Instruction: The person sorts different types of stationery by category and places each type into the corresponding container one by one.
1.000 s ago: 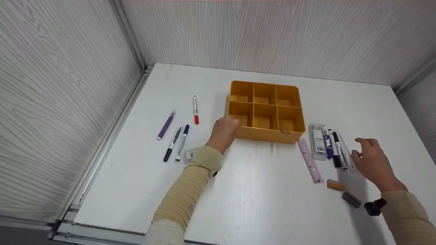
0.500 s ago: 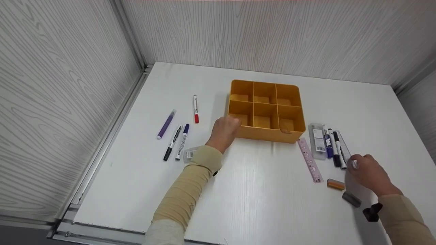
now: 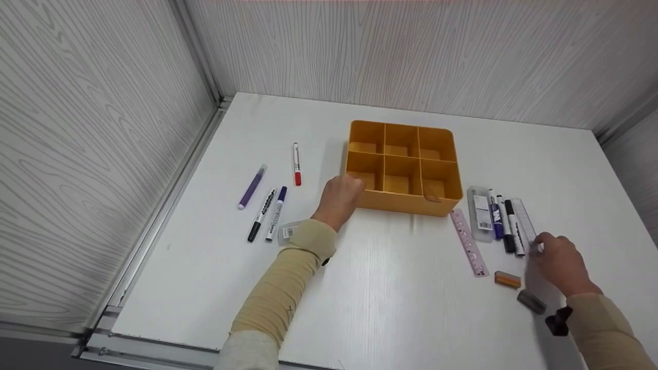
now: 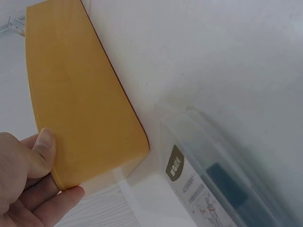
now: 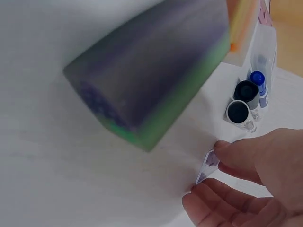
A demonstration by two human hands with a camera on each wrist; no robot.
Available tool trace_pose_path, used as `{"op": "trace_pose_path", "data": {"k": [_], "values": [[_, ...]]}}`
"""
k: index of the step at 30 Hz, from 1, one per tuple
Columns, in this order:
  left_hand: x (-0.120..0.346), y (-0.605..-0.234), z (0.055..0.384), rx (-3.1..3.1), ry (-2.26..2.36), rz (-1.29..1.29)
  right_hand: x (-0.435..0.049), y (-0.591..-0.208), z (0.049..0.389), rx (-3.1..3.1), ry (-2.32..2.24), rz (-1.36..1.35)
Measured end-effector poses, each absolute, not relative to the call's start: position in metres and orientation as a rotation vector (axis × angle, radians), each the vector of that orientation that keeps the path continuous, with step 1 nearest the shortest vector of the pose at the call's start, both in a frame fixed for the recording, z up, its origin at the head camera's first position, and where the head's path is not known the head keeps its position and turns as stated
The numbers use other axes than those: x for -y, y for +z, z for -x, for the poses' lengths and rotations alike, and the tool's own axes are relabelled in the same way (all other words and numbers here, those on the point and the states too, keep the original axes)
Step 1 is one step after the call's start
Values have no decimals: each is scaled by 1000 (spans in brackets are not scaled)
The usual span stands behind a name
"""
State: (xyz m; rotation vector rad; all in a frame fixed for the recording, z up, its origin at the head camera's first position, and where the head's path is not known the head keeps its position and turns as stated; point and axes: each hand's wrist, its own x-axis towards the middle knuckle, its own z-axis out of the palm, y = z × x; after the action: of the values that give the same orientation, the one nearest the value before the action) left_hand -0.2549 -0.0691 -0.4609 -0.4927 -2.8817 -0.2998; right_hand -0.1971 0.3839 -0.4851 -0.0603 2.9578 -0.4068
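Observation:
My left hand [image 3: 338, 199] grips the near left corner of a yellow box [image 3: 401, 202] with six compartments. In the left wrist view, the thumb [image 4: 45, 142] lies on the box's outer wall [image 4: 85, 94], with fingers at its rim. At the right, my right hand [image 3: 561, 263] pinches the near end of a clear ruler [image 3: 523, 218], which lies beside several markers [image 3: 510, 223]. The right wrist view shows the ruler's end [image 5: 208, 165] between thumb and fingers. A dark eraser [image 5: 156, 71] and an orange-striped eraser [image 3: 507, 279] lie close to that hand.
A clear plastic case [image 3: 479, 216] and a pink ruler [image 3: 469, 244] lie right of the box. On the left are a purple pen [image 3: 252, 187], a red-capped marker [image 3: 296, 164] and two more markers [image 3: 276, 213]. Another clear case [image 3: 286, 232] sits partly under my left forearm.
My right hand has come down from above the table and taken hold of the clear ruler's near end. The ruler has shifted slightly right, away from the markers. My left hand stays on the box.

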Motion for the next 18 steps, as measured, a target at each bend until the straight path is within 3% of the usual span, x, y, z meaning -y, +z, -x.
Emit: {"op": "trace_pose_path", "data": {"k": [18], "values": [[70, -464, 256, 2813, -301, 508, -396, -484, 205, -2807, -511, -221]]}}
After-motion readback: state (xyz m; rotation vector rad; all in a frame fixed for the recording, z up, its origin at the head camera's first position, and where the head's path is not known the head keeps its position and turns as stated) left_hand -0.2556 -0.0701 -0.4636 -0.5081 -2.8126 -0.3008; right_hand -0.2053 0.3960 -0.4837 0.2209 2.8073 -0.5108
